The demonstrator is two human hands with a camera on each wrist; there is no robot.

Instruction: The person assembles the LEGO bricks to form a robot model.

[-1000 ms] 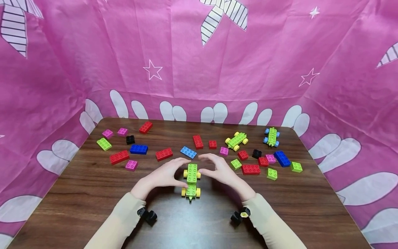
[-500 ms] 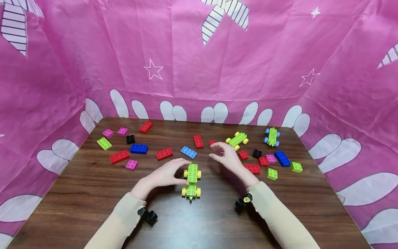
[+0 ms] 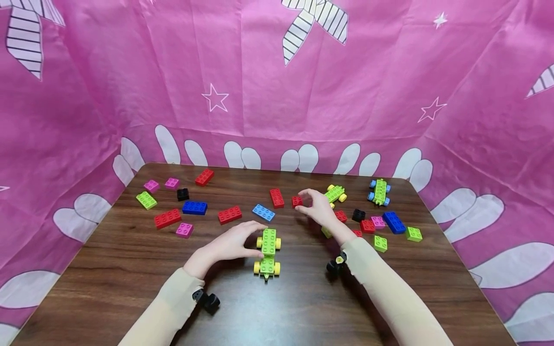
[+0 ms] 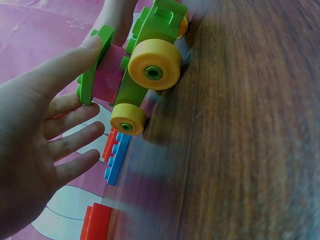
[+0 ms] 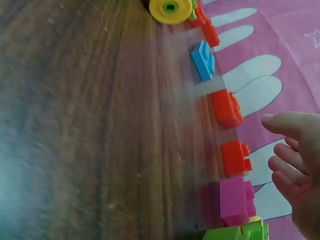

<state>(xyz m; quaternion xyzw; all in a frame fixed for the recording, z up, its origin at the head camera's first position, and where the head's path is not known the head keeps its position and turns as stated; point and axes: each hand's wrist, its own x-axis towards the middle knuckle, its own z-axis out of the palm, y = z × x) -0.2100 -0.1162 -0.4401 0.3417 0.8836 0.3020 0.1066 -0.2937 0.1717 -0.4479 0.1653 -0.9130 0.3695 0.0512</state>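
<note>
My left hand (image 3: 233,242) grips a green brick (image 4: 95,70) from its two ends, thumb at the near end. That brick sits on a pink brick (image 4: 109,75), which is stacked on a green toy car base (image 4: 132,85) with yellow wheels (image 3: 277,268). My right hand (image 3: 319,210) reaches over the back of the table, fingers apart and holding nothing. Its fingertips are near a small red brick (image 3: 296,201). A pink brick (image 5: 235,200), hidden from the head view by the right hand, stands beside that red brick.
A flat blue brick (image 3: 263,212) and a long red brick (image 3: 277,197) lie behind the car. Two more wheeled bases, one yellow-wheeled (image 3: 334,194) and one blue-wheeled (image 3: 380,192), stand back right. Several loose bricks lie on both sides of the brown table (image 3: 108,269).
My right hand has left the toy car and moved back and right toward the small red brick. My left hand stays at the car.
</note>
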